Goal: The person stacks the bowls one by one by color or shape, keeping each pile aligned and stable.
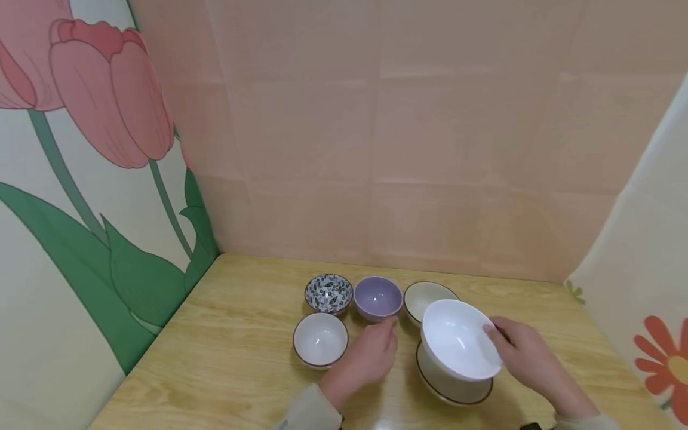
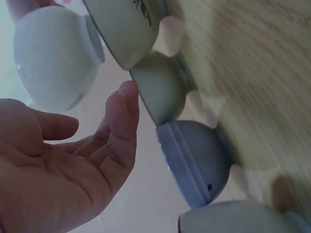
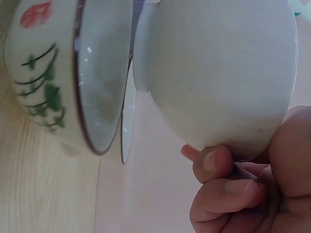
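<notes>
My right hand (image 1: pixel 524 355) pinches the rim of a plain white bowl (image 1: pixel 462 340) between thumb and fingers. The bowl is tilted, held above a wider bowl with a brown rim (image 1: pixel 457 388), whose outside shows a green painted plant in the right wrist view. My left hand (image 1: pixel 371 352) holds nothing. In the left wrist view its fingers (image 2: pixel 121 131) are loosely bent and apart from every bowl. Seen from the head, it is just in front of a purple bowl (image 1: pixel 378 297) and to the right of a white bowl with a dark rim (image 1: pixel 321 339).
A blue-and-white patterned bowl (image 1: pixel 328 293) stands left of the purple one. Behind the held bowl, a cream bowl with a dark rim (image 1: pixel 430 297) is partly hidden. All stand on a wooden table (image 1: pixel 215 346), with a pink cloth (image 1: pixel 376 149) hanging behind.
</notes>
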Demonstrator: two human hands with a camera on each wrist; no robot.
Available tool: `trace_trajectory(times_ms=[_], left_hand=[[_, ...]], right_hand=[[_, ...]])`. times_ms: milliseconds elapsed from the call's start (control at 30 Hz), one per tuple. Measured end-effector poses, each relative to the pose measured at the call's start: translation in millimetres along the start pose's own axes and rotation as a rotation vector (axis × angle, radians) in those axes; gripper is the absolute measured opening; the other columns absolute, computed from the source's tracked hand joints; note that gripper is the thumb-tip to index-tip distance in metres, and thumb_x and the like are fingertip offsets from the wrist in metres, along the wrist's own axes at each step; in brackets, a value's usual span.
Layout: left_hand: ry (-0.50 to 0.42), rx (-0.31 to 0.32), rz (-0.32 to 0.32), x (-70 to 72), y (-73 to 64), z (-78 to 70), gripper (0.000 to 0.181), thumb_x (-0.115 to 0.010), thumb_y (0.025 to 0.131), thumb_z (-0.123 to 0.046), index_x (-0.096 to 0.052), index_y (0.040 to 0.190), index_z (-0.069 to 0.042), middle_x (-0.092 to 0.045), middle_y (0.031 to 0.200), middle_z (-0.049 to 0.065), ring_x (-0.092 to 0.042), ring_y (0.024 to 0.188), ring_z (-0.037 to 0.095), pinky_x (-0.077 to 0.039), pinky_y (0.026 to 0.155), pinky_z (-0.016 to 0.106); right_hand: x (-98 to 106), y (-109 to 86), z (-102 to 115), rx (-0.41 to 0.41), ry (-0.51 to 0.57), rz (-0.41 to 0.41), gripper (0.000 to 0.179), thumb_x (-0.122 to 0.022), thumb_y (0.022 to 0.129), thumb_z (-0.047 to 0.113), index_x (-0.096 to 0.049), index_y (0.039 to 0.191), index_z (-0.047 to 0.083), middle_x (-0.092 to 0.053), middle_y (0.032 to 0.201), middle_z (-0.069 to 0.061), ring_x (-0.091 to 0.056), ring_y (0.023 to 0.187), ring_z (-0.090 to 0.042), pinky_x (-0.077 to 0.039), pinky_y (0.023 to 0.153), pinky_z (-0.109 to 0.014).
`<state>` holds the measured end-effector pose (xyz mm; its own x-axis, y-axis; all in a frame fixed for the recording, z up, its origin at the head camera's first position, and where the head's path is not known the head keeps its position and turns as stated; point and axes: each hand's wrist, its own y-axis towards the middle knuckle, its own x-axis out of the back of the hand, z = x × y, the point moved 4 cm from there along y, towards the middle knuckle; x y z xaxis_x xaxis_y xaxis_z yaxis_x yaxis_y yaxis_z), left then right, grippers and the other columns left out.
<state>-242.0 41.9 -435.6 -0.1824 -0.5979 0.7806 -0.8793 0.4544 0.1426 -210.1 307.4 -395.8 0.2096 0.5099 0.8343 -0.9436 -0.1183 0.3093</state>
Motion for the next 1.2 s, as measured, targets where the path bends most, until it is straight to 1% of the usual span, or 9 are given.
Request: trace_trajectory(times_ms=[133,267,367,467,633,733,833,967,1200], left_hand=[[-0.063,-0.005,0.024,-11.8,7.1,-0.7,0.044,-0.044,0.105,-0.022,-0.048,0.147,-0.010,-0.063,0.089,-0.005,-0.059,0.087,0.006,-0.054,0.088,0.030],[-0.070,-0.027,0.033,-22.7,12.1,-7.2,0.044,-0.046,0.104,-0.023,-0.048,0.147,-0.012,-0.068,0.116,-0.003,-0.062,0.101,0.007,-0.052,0.094,0.028],[-0.027,-0.036,0.041,-29.9,14.9,-11.3,0.045,-0.047,0.104,-0.024,-0.049,0.147,-0.014,-0.061,0.138,-0.002,-0.058,0.123,0.012,-0.047,0.104,0.031],[0.005,-0.027,0.063,-35.0,16.4,-13.3,0.045,-0.048,0.103,-0.025,-0.049,0.147,-0.015,-0.058,0.142,-0.002,-0.054,0.130,0.016,-0.045,0.108,0.033],[0.013,-0.017,0.079,-39.7,17.7,-12.5,0.042,-0.047,0.103,-0.025,-0.054,0.143,-0.016,-0.059,0.140,-0.003,-0.054,0.130,0.017,-0.043,0.109,0.033],[0.025,-0.030,0.073,-40.8,18.9,-11.8,0.039,-0.049,0.102,-0.024,-0.059,0.139,-0.017,-0.063,0.132,-0.006,-0.057,0.124,0.013,-0.046,0.105,0.029],[0.042,-0.039,0.071,-41.4,20.3,-10.2,0.038,-0.053,0.100,-0.022,-0.062,0.136,-0.018,-0.068,0.113,-0.010,-0.059,0.106,0.005,-0.049,0.094,0.024],[0.040,-0.036,0.081,-42.5,22.0,-7.3,0.041,-0.060,0.095,-0.020,-0.063,0.136,-0.018,-0.059,0.085,-0.012,-0.051,0.082,0.001,-0.046,0.075,0.018],[-0.002,-0.008,0.108,-44.7,22.9,-4.4,0.044,-0.062,0.095,-0.021,-0.060,0.138,-0.020,-0.055,0.080,-0.014,-0.048,0.074,-0.001,-0.044,0.066,0.016]], right_hand=[[0,-5.0,-7,0.005,-0.008,-0.037,0.020,-0.057,0.101,0.013,-0.072,0.104,0.001,-0.071,0.089,-0.004,-0.056,0.075,-0.004,-0.049,0.063,-0.027],[0,-9.2,-13,-0.011,-0.020,-0.058,0.022,-0.057,0.100,0.013,-0.072,0.108,-0.002,-0.073,0.094,-0.009,-0.059,0.080,-0.005,-0.051,0.065,-0.028],[-2,-11.0,-16,-0.038,-0.020,-0.039,0.027,-0.056,0.102,0.015,-0.070,0.113,-0.004,-0.074,0.097,-0.012,-0.062,0.082,-0.010,-0.052,0.066,-0.029],[-4,-12.3,-19,-0.063,-0.014,-0.008,0.031,-0.054,0.103,0.016,-0.068,0.117,-0.007,-0.073,0.099,-0.015,-0.063,0.083,-0.015,-0.053,0.066,-0.028],[-10,-15.1,-23,-0.087,-0.011,0.012,0.030,-0.054,0.103,0.018,-0.067,0.118,-0.006,-0.073,0.094,-0.009,-0.060,0.078,-0.007,-0.051,0.063,-0.026],[-14,-17.4,-27,-0.096,0.006,0.008,0.029,-0.055,0.103,0.017,-0.066,0.119,-0.005,-0.073,0.093,-0.011,-0.061,0.078,-0.007,-0.051,0.063,-0.026],[-20,-18.8,-30,-0.112,0.035,0.023,0.030,-0.054,0.103,0.018,-0.064,0.123,-0.003,-0.074,0.096,-0.015,-0.065,0.080,-0.013,-0.053,0.063,-0.026],[-29,-18.5,-33,-0.130,0.062,0.055,0.030,-0.052,0.105,0.019,-0.060,0.127,0.000,-0.073,0.098,-0.019,-0.069,0.084,-0.021,-0.054,0.062,-0.026],[-33,-19.6,-33,-0.129,0.045,0.049,0.027,-0.052,0.104,0.018,-0.062,0.125,0.004,-0.074,0.097,-0.018,-0.068,0.083,-0.020,-0.053,0.063,-0.027]])
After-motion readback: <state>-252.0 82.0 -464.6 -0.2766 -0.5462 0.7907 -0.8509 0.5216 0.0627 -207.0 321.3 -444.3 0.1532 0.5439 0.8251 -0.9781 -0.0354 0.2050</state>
